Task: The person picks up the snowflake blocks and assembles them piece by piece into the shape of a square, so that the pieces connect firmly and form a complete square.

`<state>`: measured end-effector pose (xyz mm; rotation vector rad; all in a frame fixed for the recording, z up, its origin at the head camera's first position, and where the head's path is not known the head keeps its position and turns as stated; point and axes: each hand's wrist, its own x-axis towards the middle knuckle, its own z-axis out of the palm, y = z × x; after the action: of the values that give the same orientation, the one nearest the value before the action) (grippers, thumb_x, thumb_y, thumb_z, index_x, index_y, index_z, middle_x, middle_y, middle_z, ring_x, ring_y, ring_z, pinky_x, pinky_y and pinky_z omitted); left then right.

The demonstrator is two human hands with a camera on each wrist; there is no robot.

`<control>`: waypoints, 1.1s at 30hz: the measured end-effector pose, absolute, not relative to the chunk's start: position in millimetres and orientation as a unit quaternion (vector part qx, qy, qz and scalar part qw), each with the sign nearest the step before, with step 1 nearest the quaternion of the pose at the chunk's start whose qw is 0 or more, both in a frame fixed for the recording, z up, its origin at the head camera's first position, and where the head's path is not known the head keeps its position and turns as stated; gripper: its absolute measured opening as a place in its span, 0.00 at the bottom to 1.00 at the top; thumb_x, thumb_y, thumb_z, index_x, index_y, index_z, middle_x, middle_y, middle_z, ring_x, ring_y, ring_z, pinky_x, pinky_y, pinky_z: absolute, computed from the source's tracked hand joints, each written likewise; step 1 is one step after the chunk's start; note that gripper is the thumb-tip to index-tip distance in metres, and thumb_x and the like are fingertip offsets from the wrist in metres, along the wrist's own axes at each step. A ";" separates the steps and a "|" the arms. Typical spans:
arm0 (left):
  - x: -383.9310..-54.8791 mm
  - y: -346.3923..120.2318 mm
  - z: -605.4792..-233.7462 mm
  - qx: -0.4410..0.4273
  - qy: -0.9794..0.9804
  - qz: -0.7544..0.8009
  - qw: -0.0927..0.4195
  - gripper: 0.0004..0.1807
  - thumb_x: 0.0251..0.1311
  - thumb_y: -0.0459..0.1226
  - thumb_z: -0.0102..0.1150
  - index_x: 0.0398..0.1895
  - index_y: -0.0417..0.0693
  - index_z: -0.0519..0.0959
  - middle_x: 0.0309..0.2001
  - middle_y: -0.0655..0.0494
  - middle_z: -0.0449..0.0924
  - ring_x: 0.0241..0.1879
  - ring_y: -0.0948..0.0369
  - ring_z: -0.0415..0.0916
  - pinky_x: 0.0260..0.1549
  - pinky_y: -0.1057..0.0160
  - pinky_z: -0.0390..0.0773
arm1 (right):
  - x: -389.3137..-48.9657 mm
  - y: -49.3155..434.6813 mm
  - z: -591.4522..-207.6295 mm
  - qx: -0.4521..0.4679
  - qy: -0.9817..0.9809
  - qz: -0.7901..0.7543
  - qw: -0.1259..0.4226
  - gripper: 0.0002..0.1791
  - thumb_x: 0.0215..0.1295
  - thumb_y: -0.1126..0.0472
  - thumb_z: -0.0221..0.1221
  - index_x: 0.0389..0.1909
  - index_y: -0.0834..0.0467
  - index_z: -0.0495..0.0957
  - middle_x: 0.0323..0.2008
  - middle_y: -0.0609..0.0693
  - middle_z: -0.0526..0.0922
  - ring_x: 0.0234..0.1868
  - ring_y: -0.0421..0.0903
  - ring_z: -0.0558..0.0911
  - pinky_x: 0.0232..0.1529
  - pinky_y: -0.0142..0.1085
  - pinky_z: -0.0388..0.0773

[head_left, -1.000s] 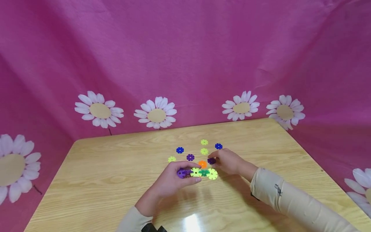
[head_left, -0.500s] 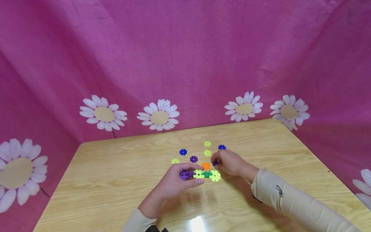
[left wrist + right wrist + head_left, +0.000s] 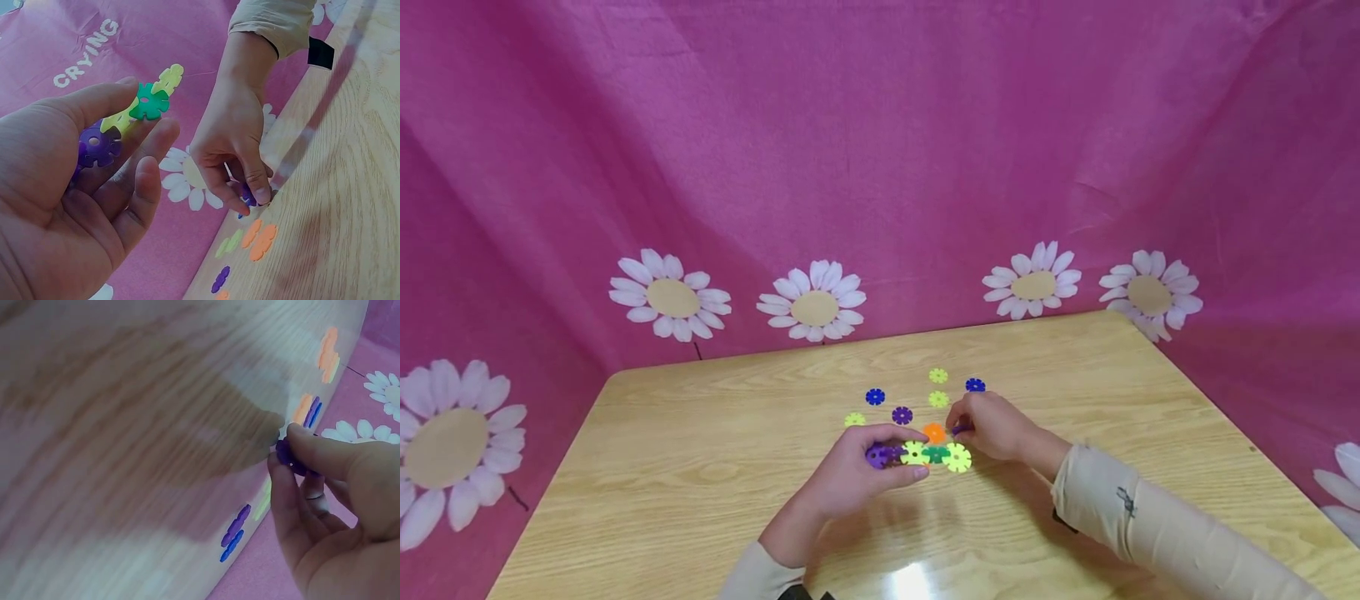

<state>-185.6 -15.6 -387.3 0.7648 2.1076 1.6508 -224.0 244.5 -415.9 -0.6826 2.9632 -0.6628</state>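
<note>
My left hand (image 3: 853, 471) grips a chain of linked plastic snowflake discs between thumb and fingers. Purple discs (image 3: 100, 147) sit at the palm end, followed by a yellow one, a green disc (image 3: 149, 101) and a yellow disc (image 3: 957, 457) at the free end. To the right, my right hand (image 3: 996, 425) pinches a single purple snowflake disc (image 3: 290, 456) between thumb and fingertips, low over the table. In the head view the fingers cover most of that disc. The chain's free end lies just left of this hand, apart from it.
Loose snowflake discs lie flat beyond the hands on the wooden table (image 3: 700, 467): an orange disc (image 3: 934, 433), a purple disc (image 3: 902, 415), blue discs (image 3: 876, 397) and several yellow discs (image 3: 938, 400). A pink curtain (image 3: 880, 150) with daisies stands behind the table.
The purple disc in my right hand has turned from showing its face to being mostly hidden by the fingers. My left hand keeps its grip on the chain; the head view has shifted slightly.
</note>
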 end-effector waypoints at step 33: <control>-185.1 -7.0 -390.1 0.230 0.760 0.598 0.108 0.20 0.58 0.43 0.72 0.54 0.54 0.83 0.40 0.52 0.82 0.36 0.63 0.74 0.32 0.70 0.78 | -149.6 251.0 -362.0 -0.034 0.760 -0.621 0.188 0.20 0.69 0.57 0.62 0.50 0.71 0.81 0.36 0.51 0.87 0.39 0.41 0.86 0.43 0.35 0.85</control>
<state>-185.1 -7.0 -390.1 0.6772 2.2379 1.7591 -149.6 251.0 -362.0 -0.0947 2.1398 -1.7472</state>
